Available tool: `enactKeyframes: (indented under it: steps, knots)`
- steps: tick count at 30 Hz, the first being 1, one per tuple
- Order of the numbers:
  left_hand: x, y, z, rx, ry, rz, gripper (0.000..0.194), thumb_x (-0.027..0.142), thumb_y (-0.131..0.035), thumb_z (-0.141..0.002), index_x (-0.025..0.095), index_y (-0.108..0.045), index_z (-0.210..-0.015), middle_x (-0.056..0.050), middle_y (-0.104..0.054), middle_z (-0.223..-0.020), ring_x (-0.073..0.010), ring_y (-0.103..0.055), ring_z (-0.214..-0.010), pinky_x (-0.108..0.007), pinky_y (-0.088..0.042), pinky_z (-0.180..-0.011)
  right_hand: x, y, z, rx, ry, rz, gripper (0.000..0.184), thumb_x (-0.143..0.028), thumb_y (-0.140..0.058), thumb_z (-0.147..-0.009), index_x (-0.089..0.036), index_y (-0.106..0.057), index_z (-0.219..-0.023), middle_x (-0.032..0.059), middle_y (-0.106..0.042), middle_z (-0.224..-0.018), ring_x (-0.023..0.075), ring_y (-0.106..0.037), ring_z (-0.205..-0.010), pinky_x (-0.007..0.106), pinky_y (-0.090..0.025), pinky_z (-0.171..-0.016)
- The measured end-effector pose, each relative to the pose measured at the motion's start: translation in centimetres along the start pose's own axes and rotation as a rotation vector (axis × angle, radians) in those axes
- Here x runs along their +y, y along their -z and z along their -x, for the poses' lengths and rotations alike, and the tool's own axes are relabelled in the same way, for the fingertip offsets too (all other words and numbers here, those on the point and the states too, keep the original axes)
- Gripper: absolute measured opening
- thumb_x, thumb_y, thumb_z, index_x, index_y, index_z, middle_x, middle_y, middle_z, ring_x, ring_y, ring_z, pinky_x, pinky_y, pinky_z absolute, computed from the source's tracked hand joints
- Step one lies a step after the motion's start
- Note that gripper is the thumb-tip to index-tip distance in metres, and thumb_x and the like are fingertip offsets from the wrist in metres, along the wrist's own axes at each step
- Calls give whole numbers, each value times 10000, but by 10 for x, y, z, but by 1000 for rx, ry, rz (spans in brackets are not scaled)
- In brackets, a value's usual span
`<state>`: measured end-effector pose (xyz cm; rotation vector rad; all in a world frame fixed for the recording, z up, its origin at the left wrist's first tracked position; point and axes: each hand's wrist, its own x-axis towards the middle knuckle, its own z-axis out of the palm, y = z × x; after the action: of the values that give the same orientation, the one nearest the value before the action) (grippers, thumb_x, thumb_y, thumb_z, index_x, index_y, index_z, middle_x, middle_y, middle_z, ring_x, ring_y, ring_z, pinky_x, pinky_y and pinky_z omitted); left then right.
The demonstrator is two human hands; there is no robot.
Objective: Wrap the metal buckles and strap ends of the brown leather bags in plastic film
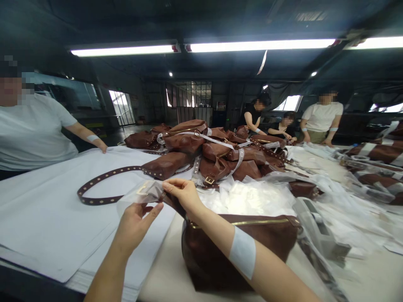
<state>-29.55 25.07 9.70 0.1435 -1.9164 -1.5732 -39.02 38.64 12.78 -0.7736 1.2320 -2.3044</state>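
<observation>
A brown leather handbag (273, 239) with a gold zip stands in front of me, partly behind my right forearm. Its short strap (172, 204) rises at the left end toward my hands. The fingers of my right hand (186, 196) are closed on this strap near its buckle end. Clear plastic film (129, 195) lies around a gold buckle (143, 188) at the strap's tip. From below, my left hand (137, 220) grips the plastic film, its thumb close to the strap. Part of the grip is hidden behind the fingers.
A heap of brown bags (185, 142) lies ahead, with a studded strap (110, 171) looping left over white sheets (47, 214). Thin white plastic (252, 195) lies behind the handbag. A grey tape dispenser (317, 228) stands right. Several people work around the table.
</observation>
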Motion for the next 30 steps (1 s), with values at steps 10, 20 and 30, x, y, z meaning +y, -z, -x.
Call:
enactKeyframes:
  steps: [10, 20, 30]
  knots:
    - [6, -48, 12, 243, -136, 111, 570, 471, -859, -734, 160, -689, -1181, -115, -757, -1126, -247, -724, -1018, -329, -606, -919, 13, -7, -5, 267, 179, -35, 278, -417, -847, -688, -142, -808, -701, 25, -713, -645, 123, -541, -592, 250, -409, -590]
    - [6, -84, 11, 421, -184, 178, 470, 405, -757, -844, 138, -695, -1227, -120, -763, -1126, -231, -740, -1010, -320, -611, -920, 3, 3, -4, 356, -75, -389, 259, -301, -850, -554, -164, -631, -575, -12, -614, -547, 132, -518, -535, 277, -473, -537]
    - [20, -108, -7, 406, -658, -94, 51, 214, -682, -919, 192, -713, -951, -59, -722, -1041, -192, -691, -1002, -292, -587, -807, -24, 12, 16, 340, -73, -291, 178, -305, -741, -623, -173, -640, -686, -34, -578, -564, 116, -508, -541, 220, -439, -510]
